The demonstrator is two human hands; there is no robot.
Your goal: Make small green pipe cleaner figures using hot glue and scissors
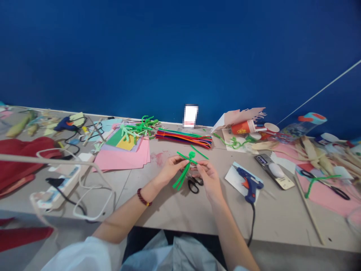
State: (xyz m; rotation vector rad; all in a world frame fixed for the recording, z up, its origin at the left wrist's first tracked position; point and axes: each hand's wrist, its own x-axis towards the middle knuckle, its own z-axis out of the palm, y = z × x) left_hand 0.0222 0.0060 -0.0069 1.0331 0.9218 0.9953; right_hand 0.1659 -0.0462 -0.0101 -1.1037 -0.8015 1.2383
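Note:
A green pipe-cleaner figure with a coiled round head, two arms and long legs is held above the table between both hands. My left hand pinches it near the chest and one arm. On the other side, my right hand has its fingertips closed on the figure's other arm. Black-handled scissors lie just below the hands, their blades partly hidden. Behind the hands rests a loose green pipe cleaner, and farther back a bundle of multicoloured pipe cleaners.
A blue glue gun lies on white card at right, near a phone. More scissors rest on pink paper. Pink sheets, green pipe-cleaner shapes and a power strip with cables occupy the left. Red paper cups lie behind.

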